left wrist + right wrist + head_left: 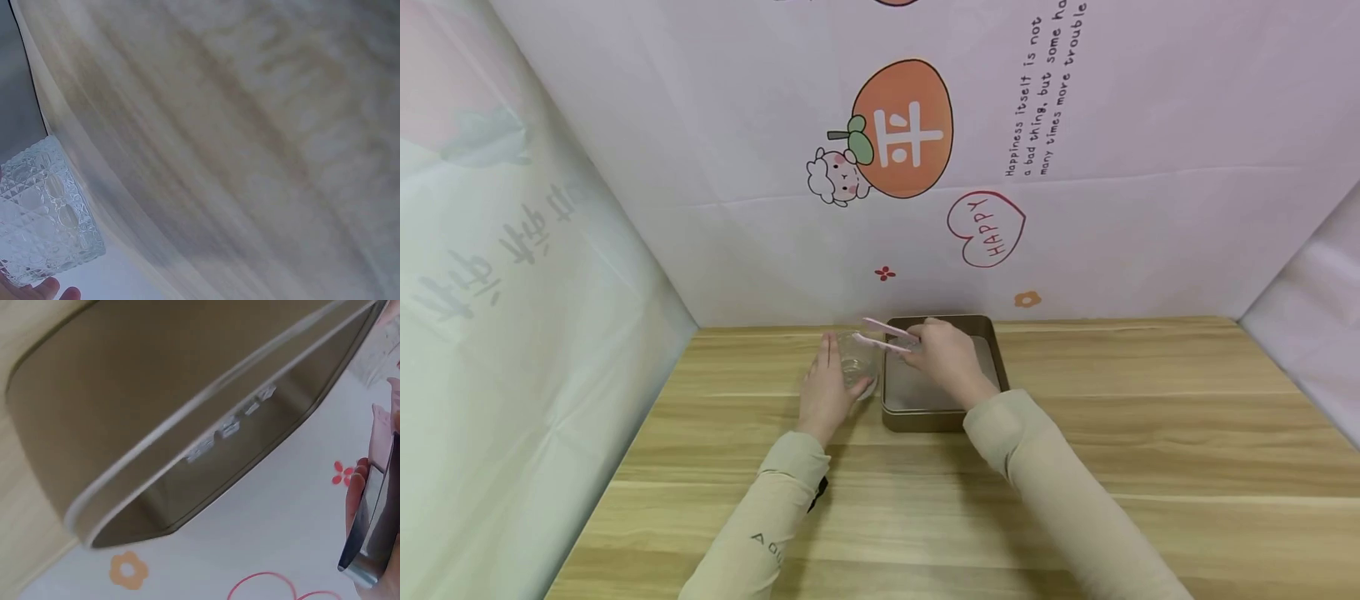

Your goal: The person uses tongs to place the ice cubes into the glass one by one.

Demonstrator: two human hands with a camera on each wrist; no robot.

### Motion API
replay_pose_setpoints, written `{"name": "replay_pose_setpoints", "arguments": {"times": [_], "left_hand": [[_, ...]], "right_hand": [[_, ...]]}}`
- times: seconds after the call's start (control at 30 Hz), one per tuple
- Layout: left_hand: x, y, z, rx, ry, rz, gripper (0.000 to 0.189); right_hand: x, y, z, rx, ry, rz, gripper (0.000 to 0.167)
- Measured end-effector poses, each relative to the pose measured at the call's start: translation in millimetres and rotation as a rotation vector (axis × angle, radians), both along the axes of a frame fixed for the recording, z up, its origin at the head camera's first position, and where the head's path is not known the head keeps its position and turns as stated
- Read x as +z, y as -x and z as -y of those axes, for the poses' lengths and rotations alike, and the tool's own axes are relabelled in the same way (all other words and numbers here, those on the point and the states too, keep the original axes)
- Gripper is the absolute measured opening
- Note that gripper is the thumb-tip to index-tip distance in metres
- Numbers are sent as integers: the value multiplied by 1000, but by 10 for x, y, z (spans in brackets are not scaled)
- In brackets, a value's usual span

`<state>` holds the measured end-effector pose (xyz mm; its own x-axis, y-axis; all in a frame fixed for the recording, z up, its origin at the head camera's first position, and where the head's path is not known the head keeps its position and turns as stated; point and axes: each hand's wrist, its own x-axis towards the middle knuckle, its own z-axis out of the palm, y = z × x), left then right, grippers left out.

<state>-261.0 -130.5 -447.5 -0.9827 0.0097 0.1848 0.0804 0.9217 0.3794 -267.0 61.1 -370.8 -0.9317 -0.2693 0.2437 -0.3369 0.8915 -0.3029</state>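
Note:
My left hand (827, 387) grips a clear glass (859, 367) with a cut diamond pattern, its thumb along the near side and its fingers round the far left. The glass fills the lower left of the left wrist view. In my right hand (951, 358) is a pair of tongs (375, 512), with a shiny metal handle and pink tips. The tips stand apart and point left, overlapping the rim of the glass in the head view. Under the right hand lies an open, bronze-coloured rectangular tin (925, 422). Several small shiny pieces (230, 427) show inside it.
The glass and tin stand side by side near the back edge of the wood-grain table (1150, 467). A white printed cloth (760, 250) rises right behind them, and another pale sheet (550, 333) hangs along the left side.

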Motion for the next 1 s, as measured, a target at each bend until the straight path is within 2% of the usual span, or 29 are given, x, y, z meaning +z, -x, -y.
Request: {"name": "replay_pose_setpoints", "arguments": {"times": [0.2, 0.47, 0.83, 1.0], "left_hand": [[1, 9, -7, 2, 14, -7, 98], [2, 17, -10, 7, 23, -9, 98], [34, -8, -24, 8, -11, 20, 97], [37, -9, -27, 8, -16, 23, 97]], "right_hand": [[28, 79, -176, -48, 22, -7, 42], [-72, 152, -401, -93, 38, -35, 40], [-193, 142, -592, -161, -20, 40, 30], [-271, 120, -651, -143, -39, 38, 27]]}}
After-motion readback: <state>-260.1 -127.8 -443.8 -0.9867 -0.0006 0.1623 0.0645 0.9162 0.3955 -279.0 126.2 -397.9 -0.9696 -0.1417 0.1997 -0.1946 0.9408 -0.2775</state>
